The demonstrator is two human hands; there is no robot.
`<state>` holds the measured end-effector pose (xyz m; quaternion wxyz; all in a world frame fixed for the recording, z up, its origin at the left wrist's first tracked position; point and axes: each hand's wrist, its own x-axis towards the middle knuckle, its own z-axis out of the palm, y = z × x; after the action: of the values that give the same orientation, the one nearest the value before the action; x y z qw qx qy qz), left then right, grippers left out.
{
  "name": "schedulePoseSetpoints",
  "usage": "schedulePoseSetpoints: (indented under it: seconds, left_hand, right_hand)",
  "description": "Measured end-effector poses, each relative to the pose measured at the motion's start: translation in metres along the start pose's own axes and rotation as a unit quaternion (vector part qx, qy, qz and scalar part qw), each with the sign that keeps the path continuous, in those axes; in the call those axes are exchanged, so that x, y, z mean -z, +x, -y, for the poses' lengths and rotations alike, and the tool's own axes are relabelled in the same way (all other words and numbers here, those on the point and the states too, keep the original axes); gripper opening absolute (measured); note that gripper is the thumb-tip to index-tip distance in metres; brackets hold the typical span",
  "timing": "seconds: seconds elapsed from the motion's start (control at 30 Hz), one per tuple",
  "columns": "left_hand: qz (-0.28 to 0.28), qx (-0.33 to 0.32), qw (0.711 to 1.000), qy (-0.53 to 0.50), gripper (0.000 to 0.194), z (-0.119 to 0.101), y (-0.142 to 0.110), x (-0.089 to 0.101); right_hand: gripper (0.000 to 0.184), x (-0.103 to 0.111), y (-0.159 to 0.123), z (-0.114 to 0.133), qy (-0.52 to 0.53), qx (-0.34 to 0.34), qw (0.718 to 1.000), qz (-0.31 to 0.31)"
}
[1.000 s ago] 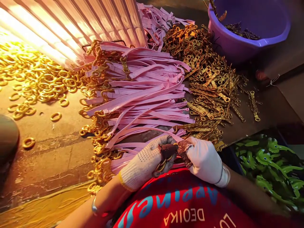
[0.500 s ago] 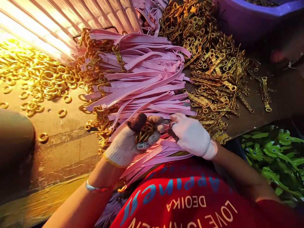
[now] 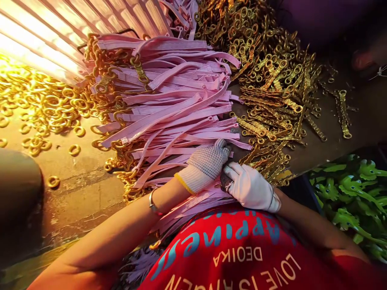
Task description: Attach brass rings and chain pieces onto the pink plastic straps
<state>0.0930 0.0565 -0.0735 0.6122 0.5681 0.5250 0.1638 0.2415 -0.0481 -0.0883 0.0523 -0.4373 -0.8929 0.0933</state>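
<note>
My left hand (image 3: 208, 163), in a dotted knit glove with a yellow cuff, lies palm down over the right ends of the pink straps (image 3: 178, 112). Its fingers curl under, and what they hold is hidden. Beside it on the right, my right hand (image 3: 250, 187) wears a white glove with dark, worn fingertips. Those fingertips are pressed together above the lower straps, and I cannot make out what is between them. Gold rings and links (image 3: 119, 117) hang together at the straps' left ends. Just beyond my right hand lie flat gold ladder-like pieces with ringed ends (image 3: 260, 129).
Loose gold rings (image 3: 51, 104) spread across the left, under a brightly lit ribbed panel (image 3: 121, 20). A dark rounded object (image 3: 19, 193) stands at the left edge. Green figures with eyes (image 3: 347, 189) fill a dark container at right. A purple tub (image 3: 317, 16) is at the top right.
My left hand turned from palm up, with gold rings showing in it, to palm down and moved right over the strap ends. My right hand moved slightly down and right. The view shifted.
</note>
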Motion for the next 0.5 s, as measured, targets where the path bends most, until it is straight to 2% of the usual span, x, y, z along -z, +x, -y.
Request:
schedulePoseSetpoints:
  seconds: [0.1,0.2,0.27,0.33,0.4,0.5]
  left_hand:
    - [0.011,-0.039,0.998,0.054,0.017,0.009,0.000,0.003]
    - [0.017,-0.063,0.996,0.065,0.015,0.011,-0.013,0.020]
    - [0.029,-0.018,0.999,0.015,0.005,0.007,-0.028,0.032]
    - [0.039,0.061,0.995,-0.067,0.014,0.002,-0.046,0.038]
    - [0.046,0.105,0.985,-0.129,0.029,0.000,-0.062,0.037]
    - [0.042,0.093,0.981,-0.167,0.042,0.005,-0.075,0.030]
  right_hand:
    - [0.023,0.003,0.001,-0.004,0.018,-0.007,1.000,-0.006]
    - [0.028,0.017,0.000,-0.009,0.030,0.007,0.999,-0.043]
    - [0.045,0.029,0.000,-0.012,0.064,-0.020,0.995,-0.076]
    - [0.054,0.041,0.004,-0.013,0.090,-0.067,0.990,-0.083]
    - [0.045,0.048,0.010,-0.011,0.087,-0.094,0.990,-0.059]
    - [0.020,0.051,0.022,-0.003,0.041,-0.086,0.995,-0.024]
